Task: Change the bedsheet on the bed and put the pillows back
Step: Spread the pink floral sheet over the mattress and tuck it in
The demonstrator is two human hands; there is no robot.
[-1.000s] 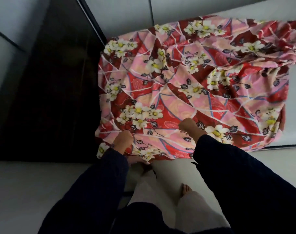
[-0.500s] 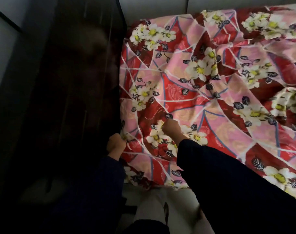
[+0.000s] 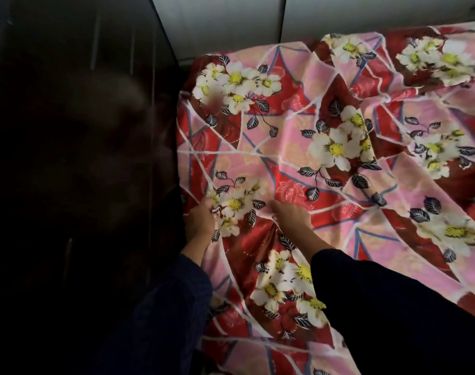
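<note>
Bedsheet (image 3: 298, 147) is gripped at its left edge by curled fingers of the left hand (image 3: 201, 220). The right hand (image 3: 293, 215) is laid nearby, fingers together; pinching cannot be told.

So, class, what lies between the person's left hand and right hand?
Only the floral bedsheet: a gathered stretch printed with a white flower cluster lies between the left hand and right hand, seen in the head view.

2 long dark navy sleeves (image 3: 393, 307)
</note>
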